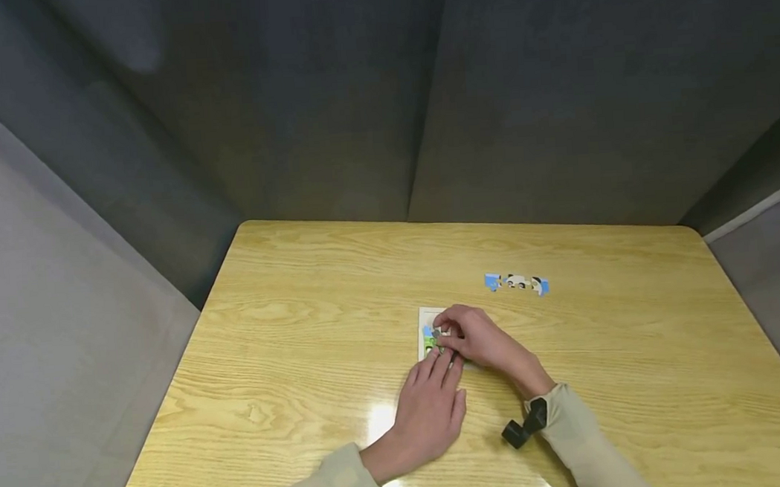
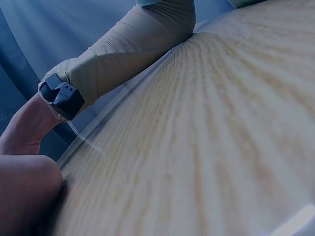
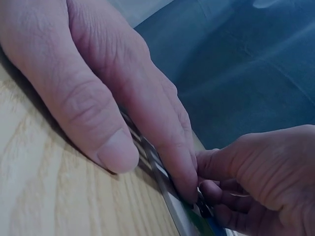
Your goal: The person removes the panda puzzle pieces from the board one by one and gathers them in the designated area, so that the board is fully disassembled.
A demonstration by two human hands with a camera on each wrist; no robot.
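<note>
The puzzle tray (image 1: 427,322) is being steadied near the table's (image 1: 287,317) centre by the flat, straight-fingered left hand (image 1: 434,408) from six o'clock. A puzzle piece (image 1: 437,334) is being pinched over it by the right hand (image 1: 472,335), coming in from four o'clock.

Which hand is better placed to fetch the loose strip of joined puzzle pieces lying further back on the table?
Probably the right hand. The joined strip lies on its side. The left hand lies flat, its fingertips on the puzzle board, and is farther from the strip.
</note>
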